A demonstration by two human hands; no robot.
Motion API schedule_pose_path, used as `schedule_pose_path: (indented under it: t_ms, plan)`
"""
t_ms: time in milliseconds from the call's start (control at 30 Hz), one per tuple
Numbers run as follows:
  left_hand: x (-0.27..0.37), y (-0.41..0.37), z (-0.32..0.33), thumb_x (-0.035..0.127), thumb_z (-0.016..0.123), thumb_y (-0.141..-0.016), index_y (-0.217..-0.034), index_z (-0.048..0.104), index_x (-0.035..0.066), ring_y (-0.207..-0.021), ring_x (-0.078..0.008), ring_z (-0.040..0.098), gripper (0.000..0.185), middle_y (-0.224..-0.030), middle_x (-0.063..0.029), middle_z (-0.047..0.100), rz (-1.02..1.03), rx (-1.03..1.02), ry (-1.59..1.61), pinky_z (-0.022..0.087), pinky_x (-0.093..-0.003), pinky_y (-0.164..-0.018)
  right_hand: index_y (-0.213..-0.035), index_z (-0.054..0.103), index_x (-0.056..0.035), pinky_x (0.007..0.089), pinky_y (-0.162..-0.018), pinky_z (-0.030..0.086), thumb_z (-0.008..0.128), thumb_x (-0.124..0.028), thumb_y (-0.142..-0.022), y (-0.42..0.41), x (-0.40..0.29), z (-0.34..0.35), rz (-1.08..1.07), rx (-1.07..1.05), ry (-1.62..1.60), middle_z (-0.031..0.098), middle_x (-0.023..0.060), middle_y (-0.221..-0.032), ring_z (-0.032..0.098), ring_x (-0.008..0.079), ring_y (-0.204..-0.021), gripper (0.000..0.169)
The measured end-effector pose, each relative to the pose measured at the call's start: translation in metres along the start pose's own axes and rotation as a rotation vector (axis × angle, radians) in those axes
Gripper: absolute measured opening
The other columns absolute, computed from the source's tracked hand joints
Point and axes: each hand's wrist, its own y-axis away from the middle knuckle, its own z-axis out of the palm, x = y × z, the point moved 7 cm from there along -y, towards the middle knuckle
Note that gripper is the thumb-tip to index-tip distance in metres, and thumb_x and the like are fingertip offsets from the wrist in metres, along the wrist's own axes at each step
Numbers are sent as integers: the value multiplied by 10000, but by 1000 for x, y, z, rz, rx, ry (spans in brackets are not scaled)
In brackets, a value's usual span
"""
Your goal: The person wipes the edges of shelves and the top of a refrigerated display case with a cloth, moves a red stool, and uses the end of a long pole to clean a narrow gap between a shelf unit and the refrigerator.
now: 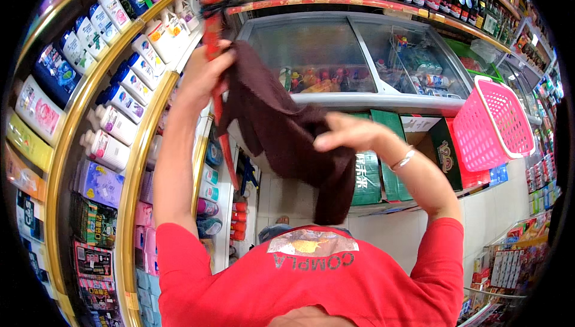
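A dark maroon cloth (287,125) hangs between my two hands in front of my chest. My left hand (211,66), raised at the upper left, is closed at the cloth's top end, beside a red post (213,17) with a dark tie round it; whether the fingers also grip the post cannot be told. My right hand (350,134), with a bracelet on its wrist, is at the cloth's right side with its thumb apart from the fingers. Blur and folds hide whether these fingers pinch the fabric.
Shelves of shampoo bottles (108,35) line the left side. Ahead is a glass-topped chest freezer (332,99), below a shelf of drink bottles (359,0). Open cardboard boxes (391,161) and a pink plastic basket (480,125) stand at the right.
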Motion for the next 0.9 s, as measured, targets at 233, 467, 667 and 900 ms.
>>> schedule_pose_path:
  t_ms: [233, 467, 667, 900]
  plan:
    - [-52, -2, 39, 112, 692, -883, -1230, 636, 43, -490, -53, 496, 358, -1003, -47, 711, -46, -177, 72, 418, -217, -446, -1356, 487, -6, 391, -1021, 475, 714, -208, -893, -4, 4, 33, -191, 185, -648, 586, 105, -1304, 593, 212, -1148, 554]
    - [-125, 49, 27, 427, 677, -916, -1000, 714, 20, -425, -79, 485, 417, -630, -24, 600, -226, -288, 126, 377, -244, -413, -1370, 480, -19, 392, -996, 502, 658, -141, -918, -2, 5, -3, -279, 366, -653, 605, 108, -1287, 617, 225, -1139, 501]
    - [-144, 50, 51, 512, 624, -925, -1216, 619, -1, -431, -113, 475, 590, -546, -17, 519, -300, -437, 365, 366, -258, -434, -1386, 463, -20, 384, -972, 514, 667, -151, -913, -25, 6, 17, -221, 393, -598, 604, 110, -1287, 616, 220, -1141, 531]
    - [-181, 42, 65, 463, 657, -922, -1014, 608, 98, -425, -108, 473, 380, -552, 29, 473, -458, -532, 651, 351, -264, -397, -1387, 482, -37, 376, -995, 478, 680, -164, -913, -44, 10, 25, -192, 409, -495, 599, 80, -1302, 592, 198, -1147, 529]
